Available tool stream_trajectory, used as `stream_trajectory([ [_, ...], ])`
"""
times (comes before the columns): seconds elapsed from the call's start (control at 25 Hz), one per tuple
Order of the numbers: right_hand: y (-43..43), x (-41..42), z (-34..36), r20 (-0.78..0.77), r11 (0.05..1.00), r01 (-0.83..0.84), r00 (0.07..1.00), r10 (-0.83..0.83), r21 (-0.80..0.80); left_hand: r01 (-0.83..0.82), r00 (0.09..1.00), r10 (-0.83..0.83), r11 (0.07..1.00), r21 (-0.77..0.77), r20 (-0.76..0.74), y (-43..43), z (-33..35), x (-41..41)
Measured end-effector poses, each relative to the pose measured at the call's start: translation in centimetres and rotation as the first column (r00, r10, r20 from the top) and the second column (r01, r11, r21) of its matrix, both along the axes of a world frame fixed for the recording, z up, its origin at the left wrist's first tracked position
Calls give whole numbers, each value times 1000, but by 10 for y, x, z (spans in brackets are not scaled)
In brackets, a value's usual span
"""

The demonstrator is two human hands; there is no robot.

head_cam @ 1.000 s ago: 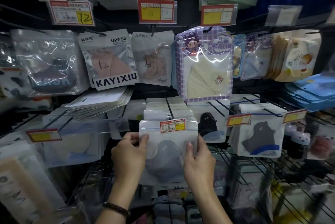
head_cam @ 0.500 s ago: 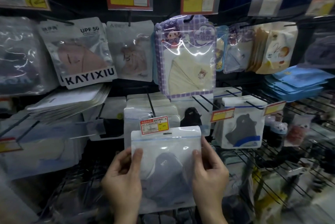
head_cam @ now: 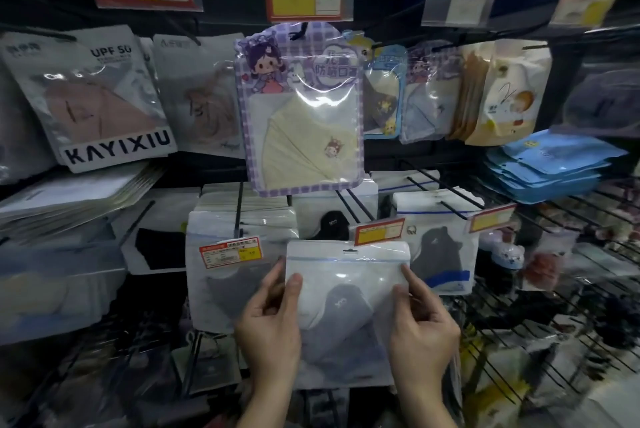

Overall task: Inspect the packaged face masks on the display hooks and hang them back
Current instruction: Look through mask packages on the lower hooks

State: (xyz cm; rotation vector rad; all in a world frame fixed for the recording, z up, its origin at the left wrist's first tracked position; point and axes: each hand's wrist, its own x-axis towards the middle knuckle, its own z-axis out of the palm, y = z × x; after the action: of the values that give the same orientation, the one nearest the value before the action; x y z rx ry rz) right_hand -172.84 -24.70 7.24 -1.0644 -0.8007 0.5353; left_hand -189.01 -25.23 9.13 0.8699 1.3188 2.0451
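Packaged face mask [head_cam: 346,275]: a flat, glossy pouch of frosted clear plastic, roughly rectangular with rounded upper corners, a blue zip line under its white header and a small slotted hang hole [head_cam: 349,250] at top centre. Inside lies a folded dark grey mask [head_cam: 343,320], soft and matte, filling the lower half. The pouch is held upright, face to the camera, header up and top edge level, its longer side running top to bottom. It sits in front of the lower row of hooks, free of them, just below a red-and-yellow price tag [head_cam: 379,231].

The left hand [head_cam: 268,327] pinches the left edge, thumb on the front and fingers curled behind. The right hand [head_cam: 424,330] pinches the right edge likewise, forefinger stretched up along it.

Just to the left, a stack of similar pouches [head_cam: 228,289] hangs on a black wire hook [head_cam: 238,216]. Above hangs a purple gingham cartoon pouch [head_cam: 301,108] holding a cream mask, and far left a silver KAYIXIU pack [head_cam: 100,98].
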Motion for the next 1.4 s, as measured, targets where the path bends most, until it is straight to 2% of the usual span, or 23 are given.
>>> stream_trajectory([
  [0.2, 15, 20, 13, 66, 992, -64, 996, 57, 112, -97, 994, 93, 994, 60, 58, 5, 11, 26],
  [0.48, 39, 35, 20, 299, 981, -182, 942, 153, 70, -172, 924, 206, 976, 133, -321, 26, 20, 38],
  [0.56, 42, 39, 21, 375, 978, -202, 911, 171, 46, -163, 907, 196, 980, 118, -373, 26, 20, 43],
  [0.72, 46, 41, 20, 432, 978, -206, 882, 186, 1, -161, 862, 192, 981, 106, -470, 23, 14, 48],
  [0.84, 46, 40, 13, 474, 985, -167, 871, 125, 48, -183, 807, 203, 979, 92, -555, 20, 7, 50],
  [1.04, 51, 42, 11, 532, 985, -172, 837, 130, 29, -174, 789, 163, 984, 38, -593, 19, 2, 54],
  [1.24, 48, 41, 15, 529, 976, -142, 848, 34, 165, -220, 753, 229, 971, 91, -616, 23, 1, 54],
  [1.4, 51, 39, 19, 554, 992, -124, 827, 93, 19, -245, 764, 226, 968, 52, -605, 26, 5, 57],
])
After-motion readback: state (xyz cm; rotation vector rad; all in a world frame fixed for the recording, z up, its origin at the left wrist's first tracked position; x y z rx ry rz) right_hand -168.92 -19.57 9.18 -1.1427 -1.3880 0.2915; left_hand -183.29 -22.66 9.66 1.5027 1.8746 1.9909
